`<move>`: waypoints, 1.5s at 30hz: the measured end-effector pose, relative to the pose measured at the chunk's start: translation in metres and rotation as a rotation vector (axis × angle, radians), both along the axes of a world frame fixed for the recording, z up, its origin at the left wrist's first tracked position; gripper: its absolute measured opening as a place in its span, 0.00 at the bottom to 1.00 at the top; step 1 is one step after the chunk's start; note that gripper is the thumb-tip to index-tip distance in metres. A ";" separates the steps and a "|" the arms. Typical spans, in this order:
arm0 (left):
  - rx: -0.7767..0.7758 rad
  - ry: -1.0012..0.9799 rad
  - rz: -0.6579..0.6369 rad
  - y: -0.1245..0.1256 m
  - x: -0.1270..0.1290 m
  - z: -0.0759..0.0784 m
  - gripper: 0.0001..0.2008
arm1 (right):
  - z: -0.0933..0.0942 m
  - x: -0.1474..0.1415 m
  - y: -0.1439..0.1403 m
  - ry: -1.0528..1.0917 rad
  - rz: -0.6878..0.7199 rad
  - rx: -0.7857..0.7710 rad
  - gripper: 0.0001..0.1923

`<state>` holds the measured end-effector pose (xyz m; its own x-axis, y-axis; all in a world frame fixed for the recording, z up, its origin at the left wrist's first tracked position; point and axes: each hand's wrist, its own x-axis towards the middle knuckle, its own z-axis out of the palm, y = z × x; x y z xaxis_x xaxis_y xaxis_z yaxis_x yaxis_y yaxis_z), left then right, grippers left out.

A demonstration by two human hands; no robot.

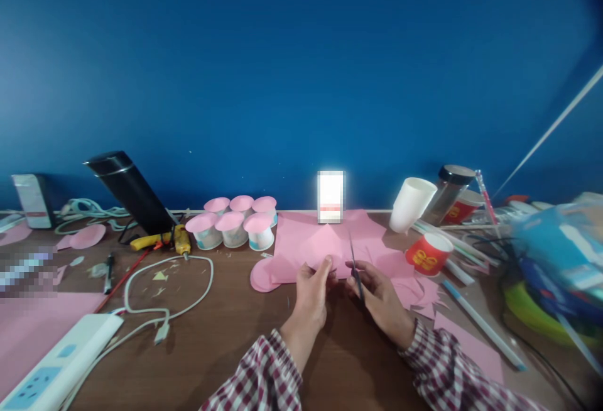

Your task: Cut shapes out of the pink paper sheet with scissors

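Scissors (pixel 354 266) sit in my right hand (pixel 379 295), fingers curled round the handles low on the tool, the dark blades pointing up and away from me toward the wall. Just beside them my left hand (pixel 311 291) pinches the near edge of a pink paper piece (pixel 325 241), thumb on top, and the piece stands tilted up off the wooden table (pixel 226 348), roughly in the middle of my view. The blades meet the right edge of that piece; whether they are parted or together I cannot tell. Under and behind it lies a wider pink sheet (pixel 292 235) spread flat, with pink offcuts (pixel 419 291) scattered to my right. Six small cups capped with pink discs (pixel 235 222) cluster to the left of the sheet, and a yellow glue gun (pixel 181 239) lies just beside them. Further left a white cable (pixel 188 298) loops across the table toward a white power strip (pixel 56 361) at the near left corner. On the right a red paper cup (pixel 428 254) stands near the offcuts, with a white cup (pixel 411 203) tipped over behind it
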<state>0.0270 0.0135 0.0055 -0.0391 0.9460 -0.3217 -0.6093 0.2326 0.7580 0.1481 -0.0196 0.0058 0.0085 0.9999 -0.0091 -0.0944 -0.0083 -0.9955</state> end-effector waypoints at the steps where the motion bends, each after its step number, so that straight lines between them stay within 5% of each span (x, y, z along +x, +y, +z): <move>1: -0.003 -0.001 0.002 0.000 0.000 0.000 0.18 | 0.000 0.000 0.000 0.004 0.000 0.000 0.26; 45: 0.014 -0.009 -0.032 -0.004 0.003 0.007 0.18 | 0.000 0.000 -0.001 -0.067 0.090 -0.003 0.24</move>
